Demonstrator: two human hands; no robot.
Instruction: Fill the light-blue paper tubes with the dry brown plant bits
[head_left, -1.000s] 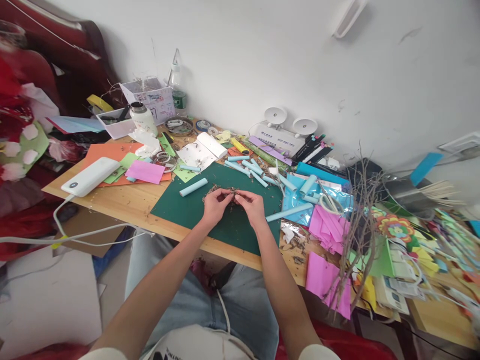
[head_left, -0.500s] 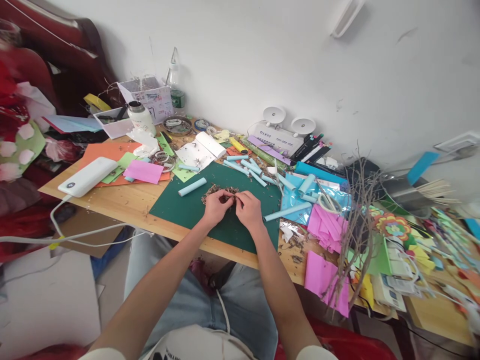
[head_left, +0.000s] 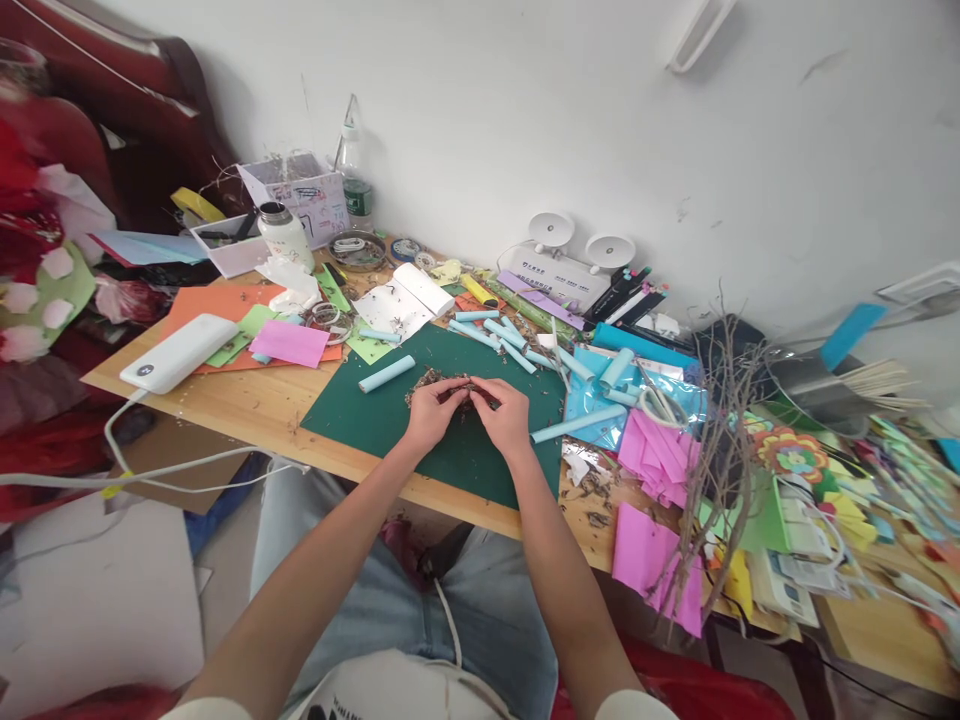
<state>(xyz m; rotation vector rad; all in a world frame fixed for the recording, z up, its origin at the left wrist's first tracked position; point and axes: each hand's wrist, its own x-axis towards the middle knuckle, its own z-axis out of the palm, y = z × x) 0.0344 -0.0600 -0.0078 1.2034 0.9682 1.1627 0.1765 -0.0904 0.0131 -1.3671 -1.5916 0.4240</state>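
Both my hands rest on a dark green cutting mat (head_left: 375, 415) on a wooden table (head_left: 247, 400). My left hand (head_left: 429, 412) and my right hand (head_left: 504, 412) are pinched together over a small pile of brown dried plant bits (head_left: 442, 380), fingers closed on a piece of it. A rolled light blue paper tube (head_left: 386, 373) lies on the mat to the left of my hands. Another long blue tube (head_left: 577, 424) lies just right of my right hand.
Several blue paper rolls (head_left: 495, 335), pink paper sheets (head_left: 656, 455), dry twigs (head_left: 712, 450), a white power bank (head_left: 178, 352) with cable, orange paper (head_left: 217, 305), a bottle (head_left: 285, 235), a white box (head_left: 300, 195) and colourful craft pieces (head_left: 817, 480) crowd the table. A white wall stands behind.
My hands have shifted slightly and drawn closer together over the dried bits; little else has moved.
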